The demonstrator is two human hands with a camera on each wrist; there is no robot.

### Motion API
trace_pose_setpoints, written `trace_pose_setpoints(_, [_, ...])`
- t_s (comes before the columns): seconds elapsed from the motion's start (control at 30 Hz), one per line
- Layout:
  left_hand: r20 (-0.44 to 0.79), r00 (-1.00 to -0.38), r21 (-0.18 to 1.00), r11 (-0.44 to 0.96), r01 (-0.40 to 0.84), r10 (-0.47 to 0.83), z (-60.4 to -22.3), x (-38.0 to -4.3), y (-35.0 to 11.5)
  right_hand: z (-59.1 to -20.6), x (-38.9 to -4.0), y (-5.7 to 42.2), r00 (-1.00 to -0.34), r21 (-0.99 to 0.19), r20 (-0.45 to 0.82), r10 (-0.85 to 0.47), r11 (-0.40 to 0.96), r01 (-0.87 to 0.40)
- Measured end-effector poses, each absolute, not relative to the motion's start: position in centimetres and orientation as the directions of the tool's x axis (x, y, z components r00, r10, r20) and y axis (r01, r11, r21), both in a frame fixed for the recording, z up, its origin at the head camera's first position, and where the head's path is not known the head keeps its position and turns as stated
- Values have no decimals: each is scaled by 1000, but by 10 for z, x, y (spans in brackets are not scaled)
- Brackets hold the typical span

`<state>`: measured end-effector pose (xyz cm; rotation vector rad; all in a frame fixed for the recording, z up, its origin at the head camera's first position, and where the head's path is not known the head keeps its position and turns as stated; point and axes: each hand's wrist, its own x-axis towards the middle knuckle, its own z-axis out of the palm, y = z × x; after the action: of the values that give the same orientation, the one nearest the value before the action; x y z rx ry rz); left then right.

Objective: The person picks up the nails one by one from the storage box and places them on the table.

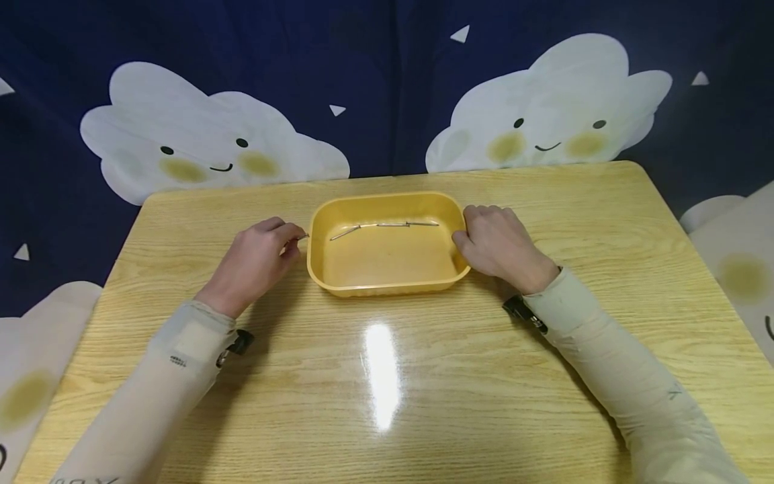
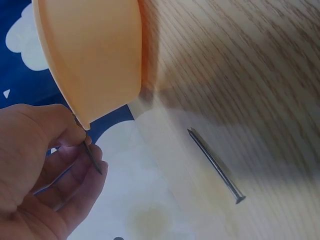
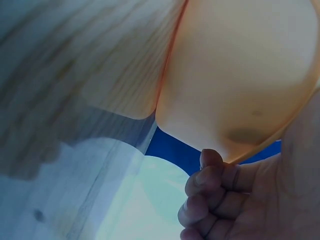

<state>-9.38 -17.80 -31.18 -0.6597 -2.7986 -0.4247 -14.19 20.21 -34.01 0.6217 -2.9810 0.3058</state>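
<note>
A yellow plastic box [image 1: 387, 259] stands on the table, with three nails [image 1: 393, 225] in a rough row inside it. At the box's left rim, my left hand [image 1: 256, 259] pinches a nail [image 2: 93, 159] between thumb and fingers; its head end is partly hidden in the left wrist view. Another nail [image 2: 215, 165] lies on the tabletop below that hand, out of sight in the head view. My right hand [image 1: 500, 243] grips the right rim of the box, thumb over the inner side and fingers curled on the outside.
The wooden table [image 1: 302, 390] has rounded far corners and reflects a bright light patch in front of the box. A dark blue cloth [image 1: 387, 87] with white clouds hangs behind it. Small black devices [image 1: 525, 314] are strapped at both wrists.
</note>
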Motion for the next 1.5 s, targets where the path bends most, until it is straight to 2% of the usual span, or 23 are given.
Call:
trace_pose_setpoints(0.3, [293,-876,224,862,454,384,-316,-93,-186,-340,-142,202,-913,-188,130,-388,894,-407])
trace_pose_setpoints(0.83, [228,-913,254,884,392,339,-330,-94,-202,-341,-142,203,-920,-207,115,-375,897,-391])
trace_pose_setpoints(1.5, [216,-915,231,893,387,341,-349,-97,-215,-340,-142,202,-919,-204,117,-376,897,-393])
